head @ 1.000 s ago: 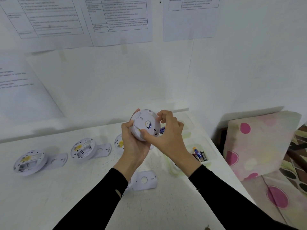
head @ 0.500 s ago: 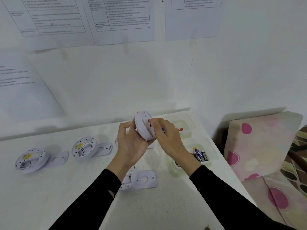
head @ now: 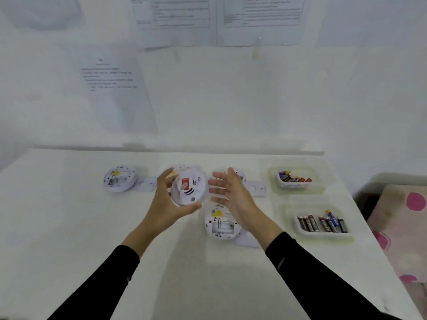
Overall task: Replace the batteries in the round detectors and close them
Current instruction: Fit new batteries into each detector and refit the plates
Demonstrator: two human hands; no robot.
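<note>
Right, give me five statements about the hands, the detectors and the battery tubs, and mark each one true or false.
1. The left hand holds a round detector above the table. True.
2. The right hand pinches a battery. False: its fingers are spread and hold nothing.
3. The held detector shows its battery bay. False: its vented front with a red label faces the camera.
4. The near tub and the far tub both hold batteries. True.
5. The table detector by the right wrist lies face up. False: its back, with a yellow label, faces up.
</note>
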